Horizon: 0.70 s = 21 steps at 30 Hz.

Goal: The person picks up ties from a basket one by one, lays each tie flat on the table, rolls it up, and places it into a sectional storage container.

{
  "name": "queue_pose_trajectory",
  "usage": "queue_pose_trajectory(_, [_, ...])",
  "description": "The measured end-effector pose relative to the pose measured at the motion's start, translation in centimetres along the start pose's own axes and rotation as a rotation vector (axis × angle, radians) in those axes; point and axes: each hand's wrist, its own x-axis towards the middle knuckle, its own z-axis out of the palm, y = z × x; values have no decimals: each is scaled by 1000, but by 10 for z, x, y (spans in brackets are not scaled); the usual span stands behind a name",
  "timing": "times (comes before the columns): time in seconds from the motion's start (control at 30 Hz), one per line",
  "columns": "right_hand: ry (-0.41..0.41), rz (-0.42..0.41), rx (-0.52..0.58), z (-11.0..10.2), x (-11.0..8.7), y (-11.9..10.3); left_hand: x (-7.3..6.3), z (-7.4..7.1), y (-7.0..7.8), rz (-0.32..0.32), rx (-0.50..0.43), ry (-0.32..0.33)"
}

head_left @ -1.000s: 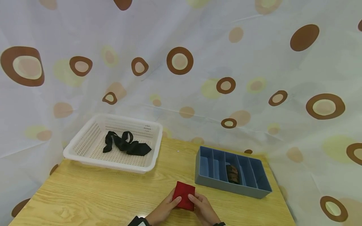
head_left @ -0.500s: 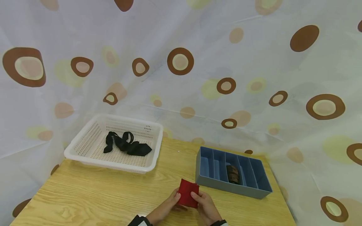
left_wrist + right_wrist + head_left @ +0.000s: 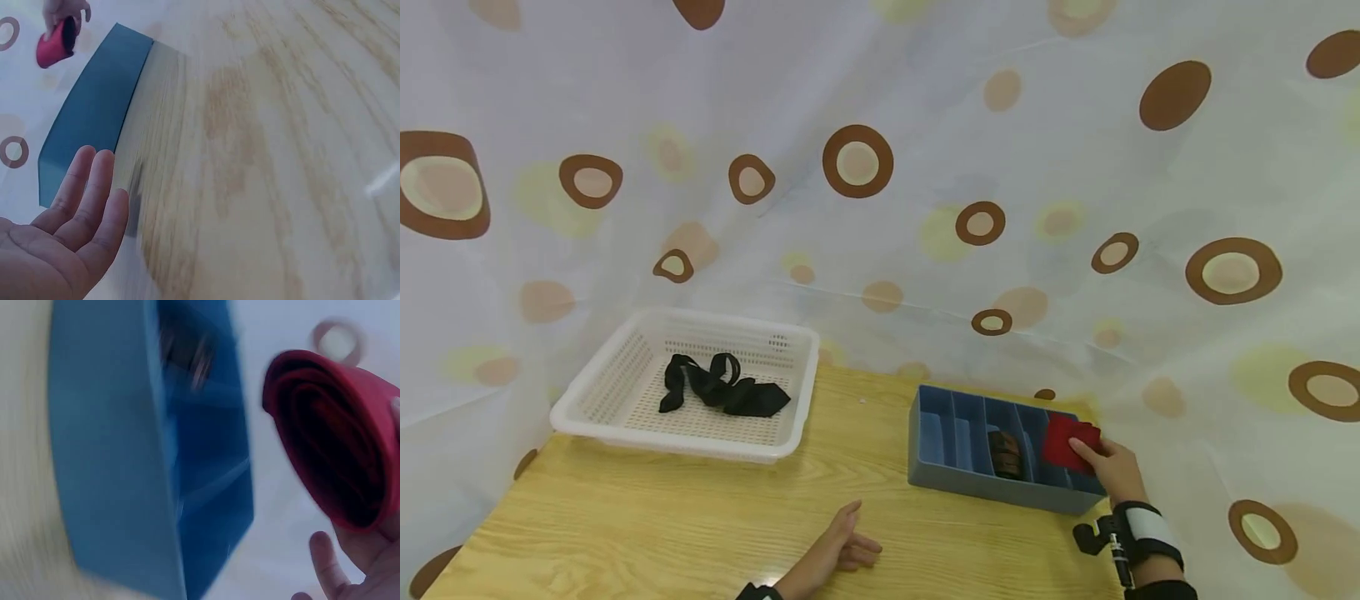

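Note:
My right hand (image 3: pixel 1117 472) holds a red cloth roll (image 3: pixel 1063 443) over the right-hand compartments of the blue divided box (image 3: pixel 977 492), thumb on its upper face. Coiled layers show at the end of the roll in the right wrist view, where it is beside the box opening and above it. My left hand (image 3: pixel 829 552) is apart from everything, over the table in front of the box. Its fingers (image 3: pixel 81 200) are extended, palm showing in the left wrist view. A brown-and-black striped roll (image 3: pixel 1005 455) lies in the box's middle compartment.
A white perforated basket (image 3: pixel 662 444) stands at the back left of the wooden table (image 3: pixel 647 517). Inside lies a loose black necktie (image 3: pixel 756 399). A curtain (image 3: pixel 880 242) with brown rings hangs close behind the basket and box.
Both hands held the red roll in front of the box. The left hand has let go and stayed near the front; the right hand has carried the roll right, over the box. The view has shifted slightly.

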Motion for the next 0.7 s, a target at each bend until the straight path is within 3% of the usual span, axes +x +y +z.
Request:
queue_pose_trajectory(0.13, [-6,-38,-327,-6,18,13,4,-1,-9,-12,-11,4])
queue_pose_trajectory(0.27, [-27,-73,-513,5,25,15,7,-4,-18,-34,-24,8])
queue_pose_trajectory(0.37, [-33,-86,-530,13,27,15,9,-5,-20,-42,-22,12])
queue_pose_trajectory(0.57, [-58,-86,-393,23,34,21,7,-5,-17,-32,-26,22])
queue_pose_trajectory(0.7, [-67,-91,-401,31,39,29,7,-5,-17,-16,-18,29])
